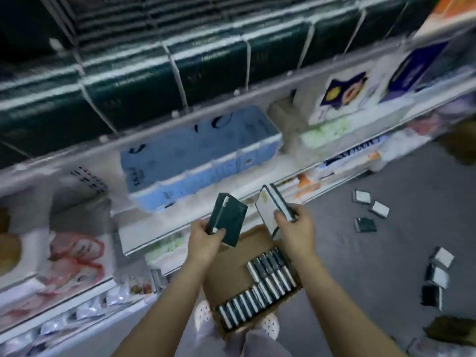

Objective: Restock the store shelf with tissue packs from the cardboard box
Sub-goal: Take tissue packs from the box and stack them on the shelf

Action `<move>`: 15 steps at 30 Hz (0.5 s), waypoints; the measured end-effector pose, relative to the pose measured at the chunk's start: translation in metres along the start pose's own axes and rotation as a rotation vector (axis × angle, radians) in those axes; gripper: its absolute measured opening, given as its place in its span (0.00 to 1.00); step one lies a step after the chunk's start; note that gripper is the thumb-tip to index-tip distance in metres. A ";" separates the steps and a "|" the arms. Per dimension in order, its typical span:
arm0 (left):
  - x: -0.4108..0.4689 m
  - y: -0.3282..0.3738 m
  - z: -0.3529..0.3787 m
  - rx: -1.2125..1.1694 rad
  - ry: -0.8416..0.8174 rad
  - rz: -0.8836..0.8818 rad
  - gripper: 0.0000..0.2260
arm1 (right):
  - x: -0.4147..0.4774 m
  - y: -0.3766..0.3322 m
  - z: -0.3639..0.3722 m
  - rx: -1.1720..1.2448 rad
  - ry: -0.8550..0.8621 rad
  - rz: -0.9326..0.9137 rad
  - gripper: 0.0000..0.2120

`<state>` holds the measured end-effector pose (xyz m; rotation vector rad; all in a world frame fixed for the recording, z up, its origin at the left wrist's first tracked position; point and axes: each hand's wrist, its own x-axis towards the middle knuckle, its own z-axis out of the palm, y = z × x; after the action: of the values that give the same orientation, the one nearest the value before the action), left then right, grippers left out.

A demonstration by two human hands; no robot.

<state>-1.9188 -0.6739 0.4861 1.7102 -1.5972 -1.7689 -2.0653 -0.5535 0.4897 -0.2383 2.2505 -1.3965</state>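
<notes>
Just above the cardboard box, the left hand grips one tissue pack and the right hand grips seemingly two more packs. Their long axes point up toward the green-stocked shelf, far above the box.

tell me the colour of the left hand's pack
Dark green pack with a white strip, held by the left hand; head view.

Dark green and white against brown card.
The lifted tissue pack is dark green with a white strip; the lifted pair shows a white face and dark green edges. Boxed packs stripe green-white inside the brown cardboard box. The shelf packs are dark green, white-edged; the wrapped bundle is pale blue, its dark marks perhaps lettering.
</notes>
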 end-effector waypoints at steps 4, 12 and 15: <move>-0.034 0.073 -0.015 -0.403 -0.069 0.069 0.19 | 0.000 -0.091 -0.019 0.141 0.011 -0.211 0.12; -0.084 0.160 -0.033 -0.561 -0.264 0.337 0.24 | -0.033 -0.198 -0.038 0.291 -0.240 -0.601 0.12; -0.094 0.174 -0.038 -0.536 -0.276 0.426 0.22 | -0.039 -0.218 -0.042 0.341 -0.347 -0.614 0.07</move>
<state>-1.9465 -0.6916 0.6849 0.8490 -1.2811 -2.0112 -2.0734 -0.6058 0.7088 -1.0304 1.6811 -1.8373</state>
